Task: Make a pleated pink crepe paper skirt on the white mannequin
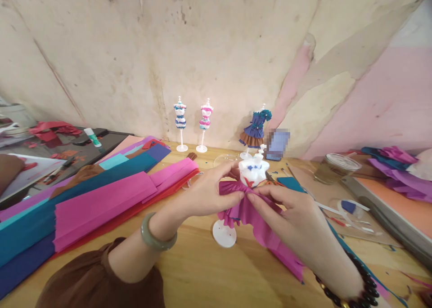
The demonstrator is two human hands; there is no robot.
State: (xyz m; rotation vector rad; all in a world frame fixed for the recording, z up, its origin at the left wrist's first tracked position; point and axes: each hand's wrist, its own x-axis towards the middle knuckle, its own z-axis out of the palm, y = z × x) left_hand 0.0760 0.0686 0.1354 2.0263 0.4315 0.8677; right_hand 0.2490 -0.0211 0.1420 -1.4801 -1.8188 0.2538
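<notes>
A small white mannequin (254, 169) with blue and red patches on its torso leans between my hands, its round white base (224, 234) just above or on the table. Magenta crepe paper (259, 225) is gathered in pleats around its waist, and a long loose strip hangs down to the right. My left hand (216, 186) wraps behind the mannequin, its thumb pressing the gathered paper at the front. With thumb and index finger my right hand (286, 209) pinches a fold of the same strip, beside my left thumb. The mannequin's stand is mostly covered by paper.
Two small mannequins (180, 123) with striped patches stand by the wall. Another mannequin wears a blue and brown paper dress (254, 130) beside a propped phone (277, 145). Folded crepe paper (104, 209) lies left. A lidded plastic cup (337, 167) and paper scraps are at right.
</notes>
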